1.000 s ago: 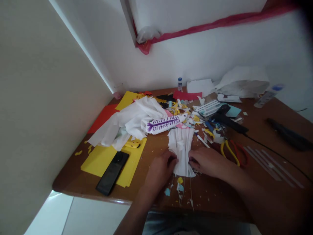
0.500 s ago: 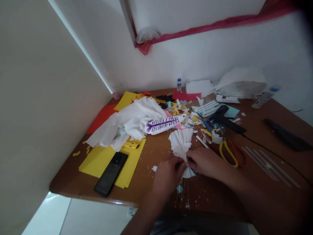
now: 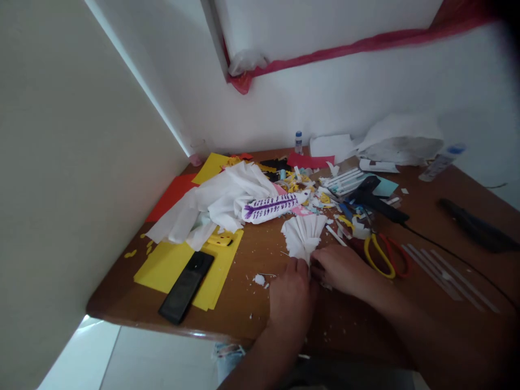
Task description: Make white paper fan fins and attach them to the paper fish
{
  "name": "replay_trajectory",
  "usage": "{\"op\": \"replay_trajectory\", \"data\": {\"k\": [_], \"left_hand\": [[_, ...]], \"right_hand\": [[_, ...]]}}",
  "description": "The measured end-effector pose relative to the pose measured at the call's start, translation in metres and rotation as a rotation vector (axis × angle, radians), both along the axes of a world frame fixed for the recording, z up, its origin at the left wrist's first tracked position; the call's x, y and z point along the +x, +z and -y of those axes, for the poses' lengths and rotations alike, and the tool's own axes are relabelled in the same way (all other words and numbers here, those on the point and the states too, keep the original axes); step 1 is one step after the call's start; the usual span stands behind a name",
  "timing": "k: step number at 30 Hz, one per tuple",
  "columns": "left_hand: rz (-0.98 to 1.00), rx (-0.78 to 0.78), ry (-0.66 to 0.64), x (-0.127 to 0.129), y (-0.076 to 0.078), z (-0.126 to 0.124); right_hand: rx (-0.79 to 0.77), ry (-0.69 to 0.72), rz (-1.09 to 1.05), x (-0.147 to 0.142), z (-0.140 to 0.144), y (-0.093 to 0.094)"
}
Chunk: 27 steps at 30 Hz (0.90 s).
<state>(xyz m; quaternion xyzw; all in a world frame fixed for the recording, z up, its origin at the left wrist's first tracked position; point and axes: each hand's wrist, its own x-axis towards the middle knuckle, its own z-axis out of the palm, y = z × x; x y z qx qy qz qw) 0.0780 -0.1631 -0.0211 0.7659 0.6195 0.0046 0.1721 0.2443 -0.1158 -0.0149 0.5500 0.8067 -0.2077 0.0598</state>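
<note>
A pleated white paper fan [image 3: 304, 234] lies on the brown table [image 3: 252, 260], spread open toward the far side. My left hand [image 3: 293, 295] and my right hand [image 3: 340, 266] meet at its near end and pinch the gathered pleats together. The fan's lower part is hidden under my fingers. Just beyond the fan lies a white paper fish with purple marks [image 3: 273, 206].
A black phone [image 3: 187, 287] rests on yellow paper [image 3: 170, 265] at the left. Crumpled white cloth [image 3: 219, 203], paper scraps, a black glue gun [image 3: 376, 199] with its cord and yellow-red scissors [image 3: 384, 252] crowd the middle. A small bottle [image 3: 298, 142] stands by the wall.
The flat pleated sheet has been squeezed together at its near end, so it now fans out. My left hand has slid right until it touches my right hand.
</note>
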Motion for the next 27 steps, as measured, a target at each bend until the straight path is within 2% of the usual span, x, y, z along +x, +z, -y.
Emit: {"op": "replay_trajectory", "data": {"k": [5, 12, 15, 18, 21, 24, 27], "left_hand": [[0.062, -0.024, 0.074, -0.021, -0.001, -0.009], [0.152, 0.085, 0.148, -0.045, -0.008, -0.014], [0.219, 0.199, 0.17, -0.051, -0.007, -0.014], [0.275, 0.357, 0.085, -0.052, -0.001, -0.016], [0.319, 0.467, -0.095, -0.048, 0.007, -0.024], [0.352, 0.474, -0.253, -0.039, 0.014, -0.041], [0.434, 0.429, -0.278, -0.03, 0.019, -0.064]], "right_hand": [[-0.001, 0.039, -0.061, 0.004, -0.001, 0.006], [0.02, 0.088, -0.113, 0.004, 0.002, 0.011], [0.022, 0.057, -0.238, 0.005, 0.002, 0.011], [0.02, -0.01, -0.499, 0.006, 0.001, 0.012], [0.027, -0.158, -0.758, 0.003, 0.001, 0.01], [0.042, -0.362, -0.884, -0.003, 0.0, 0.008], [0.095, -0.506, -0.93, -0.006, -0.005, 0.009]]}}
